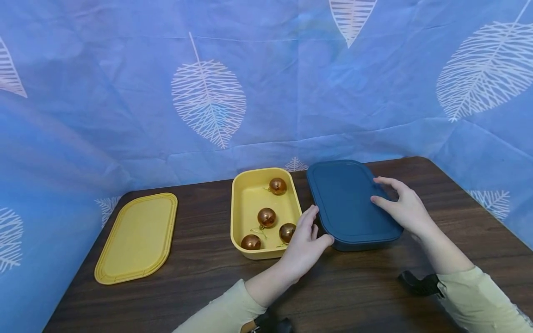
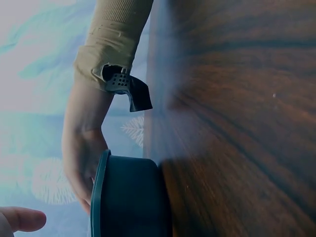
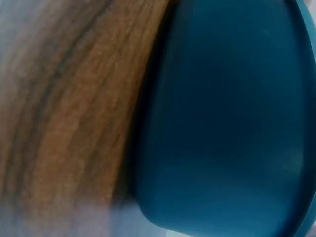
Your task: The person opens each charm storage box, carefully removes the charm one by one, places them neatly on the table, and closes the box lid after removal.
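A lidded dark blue box (image 1: 354, 203) stands on the table between my two hands. My left hand (image 1: 306, 243) is at its near left side, fingers extended and thumb apart, overlapping the yellow box's corner in the head view. On the far side, my right hand (image 1: 405, 208) has thumb and fingers spread at the lid's right edge. The blue box's side wall (image 2: 131, 197) shows in the left wrist view, with my left thumb (image 2: 22, 218) beside it. In the right wrist view the blue wall (image 3: 227, 118) fills most of the frame, and the fingers are hidden.
Left of the blue box sits an uncovered yellow box (image 1: 245, 199) holding several shiny bronze baubles (image 1: 266, 217). A yellow lid (image 1: 139, 236) lies flat at the table's left. A blue cloth (image 1: 266, 92) with white leaf prints hangs behind the dark wooden table (image 1: 200, 282).
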Available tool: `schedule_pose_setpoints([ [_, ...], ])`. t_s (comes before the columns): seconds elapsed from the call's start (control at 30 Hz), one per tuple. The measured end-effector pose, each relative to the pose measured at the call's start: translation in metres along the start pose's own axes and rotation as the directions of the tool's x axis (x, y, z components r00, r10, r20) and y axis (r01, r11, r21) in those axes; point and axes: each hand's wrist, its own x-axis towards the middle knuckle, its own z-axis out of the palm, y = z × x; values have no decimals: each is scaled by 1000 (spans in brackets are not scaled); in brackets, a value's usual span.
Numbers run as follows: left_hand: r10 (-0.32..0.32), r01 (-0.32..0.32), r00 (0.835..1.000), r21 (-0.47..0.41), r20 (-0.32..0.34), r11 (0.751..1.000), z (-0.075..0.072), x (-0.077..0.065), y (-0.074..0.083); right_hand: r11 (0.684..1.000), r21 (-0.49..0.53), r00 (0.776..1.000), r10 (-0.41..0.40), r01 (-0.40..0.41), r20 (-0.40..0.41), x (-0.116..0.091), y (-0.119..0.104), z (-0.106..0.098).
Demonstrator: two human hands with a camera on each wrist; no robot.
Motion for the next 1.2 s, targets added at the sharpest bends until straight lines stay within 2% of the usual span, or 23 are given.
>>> schedule_pose_setpoints([
  [0.23,44,-44,999,43,2,998,8,2,-5,999,27,998,40,-41,40,1,7,1],
  [0.57,14,-11,999,100,-30,995,17,7,-8,996,74,998,44,-47,48,1,12,1],
  [0.73,-5,7,1000,65,-28,998,19,9,-12,997,48,998,52,-54,46,0,15,-1],
  [0.87,-5,6,1000,72,-7,997,17,10,-15,999,31,998,43,-45,46,0,17,-1],
  [1.03,-7,7,1000,90,4,996,15,10,-14,999,27,999,31,-32,40,0,16,0],
  [1.2,-19,18,1000,67,6,998,16,9,-12,999,35,999,30,-31,29,-1,16,0],
])
